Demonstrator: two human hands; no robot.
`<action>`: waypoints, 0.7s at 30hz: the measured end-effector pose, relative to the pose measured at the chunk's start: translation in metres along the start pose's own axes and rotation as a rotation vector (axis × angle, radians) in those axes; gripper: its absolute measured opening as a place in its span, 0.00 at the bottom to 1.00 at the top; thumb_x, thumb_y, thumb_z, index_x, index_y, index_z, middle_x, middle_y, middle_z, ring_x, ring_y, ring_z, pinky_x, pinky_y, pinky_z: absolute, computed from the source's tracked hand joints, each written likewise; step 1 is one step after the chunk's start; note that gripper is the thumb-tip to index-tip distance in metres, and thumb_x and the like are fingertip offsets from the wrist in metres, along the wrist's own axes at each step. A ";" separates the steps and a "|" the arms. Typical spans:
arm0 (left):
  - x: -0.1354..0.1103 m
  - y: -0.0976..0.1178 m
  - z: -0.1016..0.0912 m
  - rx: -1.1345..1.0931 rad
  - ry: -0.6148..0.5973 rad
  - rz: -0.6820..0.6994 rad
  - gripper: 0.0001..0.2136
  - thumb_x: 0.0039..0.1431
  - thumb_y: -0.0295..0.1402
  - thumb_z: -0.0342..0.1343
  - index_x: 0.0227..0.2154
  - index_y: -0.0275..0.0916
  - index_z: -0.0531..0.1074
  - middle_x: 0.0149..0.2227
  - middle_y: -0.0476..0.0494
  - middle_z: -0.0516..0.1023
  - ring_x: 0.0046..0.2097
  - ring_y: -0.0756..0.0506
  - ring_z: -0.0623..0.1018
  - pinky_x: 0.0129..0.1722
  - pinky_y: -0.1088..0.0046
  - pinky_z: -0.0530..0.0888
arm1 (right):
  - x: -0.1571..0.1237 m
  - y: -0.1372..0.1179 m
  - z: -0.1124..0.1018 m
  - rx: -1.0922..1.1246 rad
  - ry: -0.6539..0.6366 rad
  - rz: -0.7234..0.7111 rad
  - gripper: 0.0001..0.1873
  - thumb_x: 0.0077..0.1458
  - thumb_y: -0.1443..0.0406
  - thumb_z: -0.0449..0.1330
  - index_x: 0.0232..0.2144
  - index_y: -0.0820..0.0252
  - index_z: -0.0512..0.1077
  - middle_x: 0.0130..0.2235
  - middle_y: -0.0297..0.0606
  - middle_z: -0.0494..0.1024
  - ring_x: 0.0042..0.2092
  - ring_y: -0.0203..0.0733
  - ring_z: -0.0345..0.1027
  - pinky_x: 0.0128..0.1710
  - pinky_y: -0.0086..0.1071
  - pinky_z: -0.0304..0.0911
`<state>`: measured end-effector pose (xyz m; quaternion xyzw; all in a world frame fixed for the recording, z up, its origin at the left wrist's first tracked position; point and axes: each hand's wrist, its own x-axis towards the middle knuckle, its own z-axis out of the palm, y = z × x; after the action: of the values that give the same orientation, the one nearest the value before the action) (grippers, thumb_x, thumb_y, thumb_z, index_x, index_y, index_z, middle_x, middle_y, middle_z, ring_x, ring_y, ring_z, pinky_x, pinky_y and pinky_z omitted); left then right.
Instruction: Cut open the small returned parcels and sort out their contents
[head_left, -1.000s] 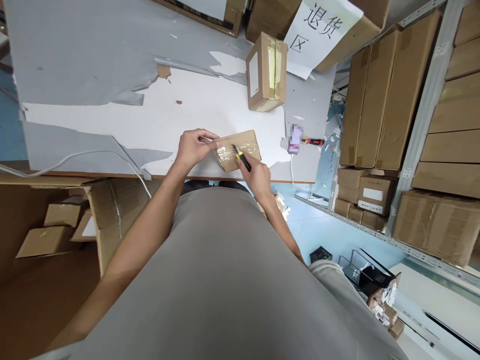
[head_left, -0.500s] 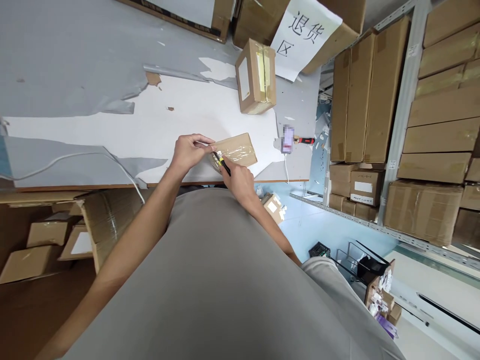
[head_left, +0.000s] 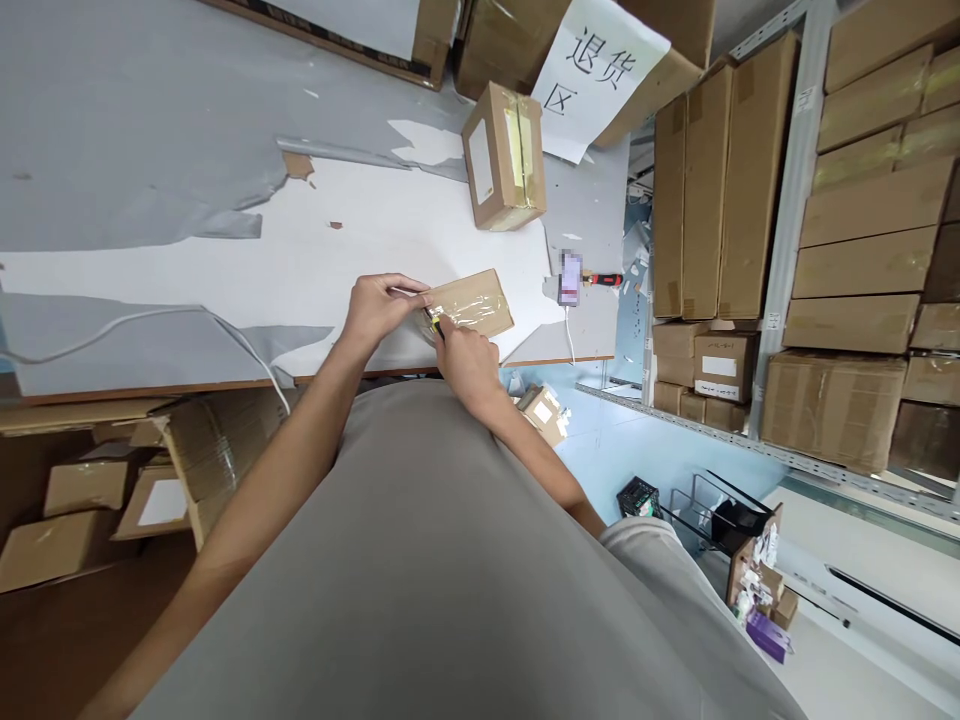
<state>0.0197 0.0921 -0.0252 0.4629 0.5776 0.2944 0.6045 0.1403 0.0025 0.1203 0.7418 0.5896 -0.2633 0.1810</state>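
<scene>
A small cardboard box (head_left: 484,300) with clear tape across it lies near the table's front edge. My left hand (head_left: 382,303) grips its left end, thumb and fingers pinched at the corner. In my right hand (head_left: 469,362) is a black and yellow utility knife (head_left: 436,322), its tip against the taped left end of the box. My right fingers wrap round the handle and hide most of it. Whether the blade is in the tape, I cannot tell.
A taped carton (head_left: 506,157) stands behind on the table (head_left: 225,270). To the right lie a phone (head_left: 570,278) with a cable and a red-black handled tool (head_left: 606,280). Shelves of cartons (head_left: 705,190) rise at the right. A white cable (head_left: 150,310) crosses the left front edge.
My right hand has turned a little and shifted slightly left and down, so less of the utility knife shows. My left hand still holds the box; the whole view has shifted slightly.
</scene>
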 end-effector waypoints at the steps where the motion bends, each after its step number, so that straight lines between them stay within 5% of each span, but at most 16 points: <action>1: 0.000 0.000 0.001 0.006 0.008 -0.004 0.14 0.48 0.40 0.82 0.38 0.43 0.92 0.36 0.43 0.90 0.40 0.37 0.87 0.50 0.58 0.85 | -0.001 0.000 -0.001 -0.004 -0.002 -0.002 0.26 0.86 0.61 0.46 0.76 0.51 0.72 0.58 0.53 0.90 0.58 0.60 0.87 0.57 0.49 0.79; 21: -0.021 0.015 0.005 0.129 0.087 0.038 0.07 0.56 0.31 0.73 0.38 0.42 0.91 0.45 0.45 0.93 0.41 0.41 0.89 0.49 0.66 0.84 | -0.023 0.001 -0.010 -0.105 -0.133 -0.007 0.21 0.83 0.72 0.50 0.63 0.62 0.80 0.58 0.57 0.90 0.61 0.53 0.88 0.59 0.40 0.80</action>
<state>0.0238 0.0782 -0.0029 0.4986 0.6120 0.2878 0.5422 0.1394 -0.0099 0.1419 0.7099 0.5921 -0.2813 0.2575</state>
